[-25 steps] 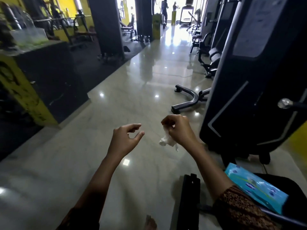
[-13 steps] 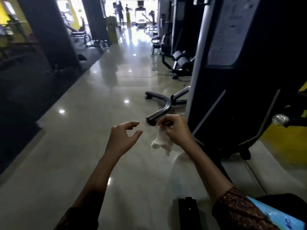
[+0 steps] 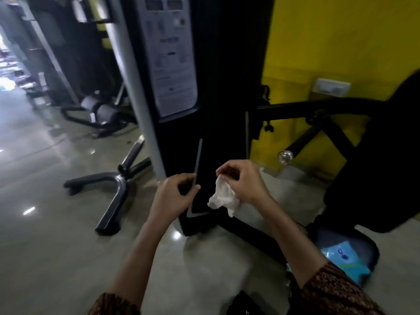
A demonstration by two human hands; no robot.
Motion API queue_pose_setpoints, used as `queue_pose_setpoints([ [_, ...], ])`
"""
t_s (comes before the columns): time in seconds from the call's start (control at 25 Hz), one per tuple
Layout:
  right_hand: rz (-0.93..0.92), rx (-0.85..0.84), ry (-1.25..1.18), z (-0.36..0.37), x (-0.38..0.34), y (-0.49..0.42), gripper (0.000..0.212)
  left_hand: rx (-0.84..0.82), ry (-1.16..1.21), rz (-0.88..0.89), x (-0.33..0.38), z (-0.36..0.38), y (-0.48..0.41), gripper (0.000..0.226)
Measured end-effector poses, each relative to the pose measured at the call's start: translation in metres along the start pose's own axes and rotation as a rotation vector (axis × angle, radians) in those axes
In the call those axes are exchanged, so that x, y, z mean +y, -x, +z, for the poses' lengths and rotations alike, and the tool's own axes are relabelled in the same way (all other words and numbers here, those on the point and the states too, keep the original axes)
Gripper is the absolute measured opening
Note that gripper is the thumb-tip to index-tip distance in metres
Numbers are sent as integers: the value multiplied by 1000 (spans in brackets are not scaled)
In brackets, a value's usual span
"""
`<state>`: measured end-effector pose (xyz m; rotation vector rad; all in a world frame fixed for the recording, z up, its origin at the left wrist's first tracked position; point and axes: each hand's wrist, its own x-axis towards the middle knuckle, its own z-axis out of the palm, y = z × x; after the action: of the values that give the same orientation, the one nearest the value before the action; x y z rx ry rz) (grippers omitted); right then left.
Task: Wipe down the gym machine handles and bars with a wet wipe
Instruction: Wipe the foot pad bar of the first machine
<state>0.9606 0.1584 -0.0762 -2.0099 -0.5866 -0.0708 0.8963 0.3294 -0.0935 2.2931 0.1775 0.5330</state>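
Observation:
My right hand [image 3: 244,181] pinches a crumpled white wet wipe [image 3: 223,197] that hangs below its fingers. My left hand [image 3: 173,195] is just left of it, fingers curled and apart, holding nothing. Both hands hover in front of the black weight-stack tower [image 3: 218,87] of a gym machine. A black machine bar [image 3: 302,108] runs right from the tower, and a handle with a chrome end cap [image 3: 285,157] juts out below it, up and right of my right hand. A blue wipe pack [image 3: 344,260] lies on the black seat pad [image 3: 372,251] at lower right.
A grey upright post [image 3: 134,87] and black floor legs [image 3: 109,189] stand left of the tower. More machines [image 3: 97,110] line the far left along the glossy floor. A yellow wall [image 3: 341,42] with a switch plate [image 3: 330,87] is behind. A black backrest [image 3: 386,167] fills the right.
The view has swung right, from the gym aisle to the machine tower and yellow wall. My hands stay close together, the wipe still in my right hand.

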Motion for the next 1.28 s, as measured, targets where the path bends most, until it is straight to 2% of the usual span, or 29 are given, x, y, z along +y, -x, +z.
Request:
queue_pose_setpoints([
  [0.08,87,104,7,-13,13,-5,18,-106,37,88,5,21,-34,30],
  [0.24,164,195,48,-44,37,-1,20,-230,97,232,28,63,-66,30],
  [0.44,239,347,84,-92,62,5,22,-332,143,323,62,116,-82,32],
  [0.68,242,403,93,-120,86,5,21,-343,190,280,68,150,-91,31],
  [0.88,286,432,-29,-136,101,-12,23,-363,192,274,75,168,-115,31],
  [1.0,303,438,-179,-144,101,-35,23,-363,201,281,76,180,-142,30],
  [1.28,310,528,-291,-151,117,-101,18,-475,228,391,70,228,-240,30],
])
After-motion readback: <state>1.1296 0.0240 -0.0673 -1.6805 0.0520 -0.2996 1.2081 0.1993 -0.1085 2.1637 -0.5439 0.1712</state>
